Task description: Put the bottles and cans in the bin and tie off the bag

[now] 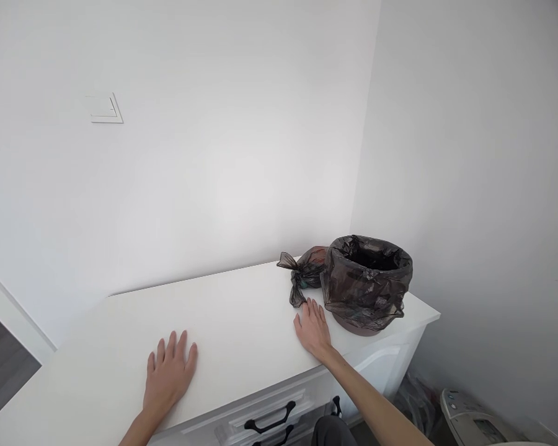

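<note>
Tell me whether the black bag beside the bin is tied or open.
Tied shut: the black bag is gathered into a knot, its loose ends splaying out.

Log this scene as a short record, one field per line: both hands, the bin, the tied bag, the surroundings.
Left hand: palm down on the white cabinet top, holding nothing
Right hand: palm down near the tied bag; contact unclear
Bin: upright, black liner folded over its rim, mouth open
Tied bag: dark, knotted, left of the bin
Cabinet front: black handles
Wall: light switch
Lower right: pale appliance, partly in view
</note>
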Demonstrator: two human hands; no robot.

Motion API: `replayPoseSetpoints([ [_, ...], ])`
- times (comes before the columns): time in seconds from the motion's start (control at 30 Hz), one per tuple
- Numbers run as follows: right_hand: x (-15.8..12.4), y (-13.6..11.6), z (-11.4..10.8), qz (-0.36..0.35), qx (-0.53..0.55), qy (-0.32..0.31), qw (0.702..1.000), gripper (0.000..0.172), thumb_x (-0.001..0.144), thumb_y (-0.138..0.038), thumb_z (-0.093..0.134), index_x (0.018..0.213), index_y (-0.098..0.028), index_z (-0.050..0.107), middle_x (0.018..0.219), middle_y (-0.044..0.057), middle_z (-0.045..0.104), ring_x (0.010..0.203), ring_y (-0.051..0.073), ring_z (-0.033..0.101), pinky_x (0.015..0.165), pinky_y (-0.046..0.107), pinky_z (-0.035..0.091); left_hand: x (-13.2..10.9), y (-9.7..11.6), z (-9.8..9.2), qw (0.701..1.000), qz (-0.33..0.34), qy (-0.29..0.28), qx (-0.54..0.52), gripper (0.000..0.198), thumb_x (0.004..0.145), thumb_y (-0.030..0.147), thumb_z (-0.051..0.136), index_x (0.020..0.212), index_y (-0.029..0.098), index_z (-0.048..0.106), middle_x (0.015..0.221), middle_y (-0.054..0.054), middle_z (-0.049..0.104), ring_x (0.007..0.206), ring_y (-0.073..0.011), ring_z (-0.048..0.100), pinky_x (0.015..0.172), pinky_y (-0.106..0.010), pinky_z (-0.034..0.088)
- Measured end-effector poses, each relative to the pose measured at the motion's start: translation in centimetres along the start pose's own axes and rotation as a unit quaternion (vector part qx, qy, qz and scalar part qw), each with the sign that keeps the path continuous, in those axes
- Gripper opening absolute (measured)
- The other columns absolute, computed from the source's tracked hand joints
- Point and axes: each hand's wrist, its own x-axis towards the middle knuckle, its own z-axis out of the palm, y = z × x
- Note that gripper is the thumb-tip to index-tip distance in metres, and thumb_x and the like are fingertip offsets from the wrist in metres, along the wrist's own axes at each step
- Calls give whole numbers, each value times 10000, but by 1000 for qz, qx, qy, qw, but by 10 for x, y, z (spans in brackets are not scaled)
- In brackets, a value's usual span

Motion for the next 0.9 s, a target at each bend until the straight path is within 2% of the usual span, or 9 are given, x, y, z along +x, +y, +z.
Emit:
replayPoseSetpoints([
  [0.27,-1,2,-4,1,1,-33,999,555,1038,-302,337,1449,10,541,1633,251,361,1557,329,270,1278,466,133,-1,5,-2,1000,-9,-20,0,693,995,485,271,1585,149,409,1681,-135,342,1545,-391,282,1217,-570,244],
  [0.47,0,4,-2,-1,-9,-32,999,563,1035,-303,345,1472,0,530,1637,245,356,1556,331,272,1278,468,122,0,5,0,1000,-3,-5,-2,673,997,471,278,1562,148,447,1663,-139,378,1532,-393,307,1207,-574,265],
  [0.9,2,5,-5,4,-1,-27,1000,569,1016,-304,375,1466,4,538,1635,245,361,1553,333,275,1270,468,134,1,10,-5,1000,-9,-24,2,678,1007,477,243,1579,160,420,1674,-124,360,1541,-384,293,1218,-564,253],
])
